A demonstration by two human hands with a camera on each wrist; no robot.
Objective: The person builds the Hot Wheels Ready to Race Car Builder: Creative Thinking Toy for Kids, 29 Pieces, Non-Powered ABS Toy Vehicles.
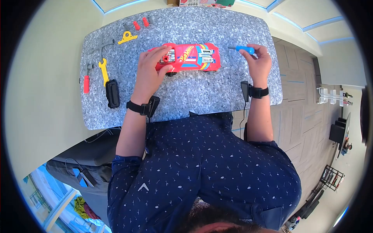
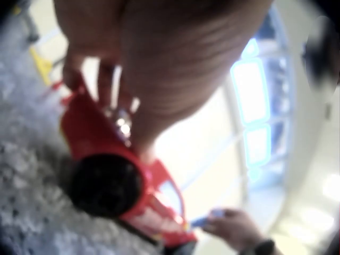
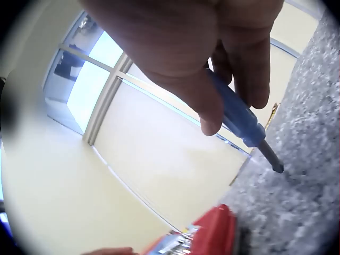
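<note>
A red Hot Wheels toy car (image 1: pixel 190 58) stands on the speckled grey table (image 1: pixel 210 91). My left hand (image 1: pixel 150 72) grips its left end, thumb along the near side and fingers over the far side. Between them shows a silver engine piece with a red part (image 1: pixel 166 59) on it. In the left wrist view, a black wheel (image 2: pixel 108 185) sits under the red body. To the right of the car, my right hand (image 1: pixel 259 64) holds a blue-handled toy screwdriver (image 3: pixel 239 114) between thumb and fingers. Its grey tip points down and to the left, close over the table.
On the table's left lie a yellow wrench (image 1: pixel 103 72), a black block-shaped piece (image 1: pixel 112 94), a red-handled tool (image 1: pixel 86 84) and a grey cross-shaped part (image 1: pixel 102 48). A yellow part (image 1: pixel 127 37) and two red pegs (image 1: pixel 136 26) lie toward the back. Boxes (image 1: pixel 206 3) stand beyond the far edge.
</note>
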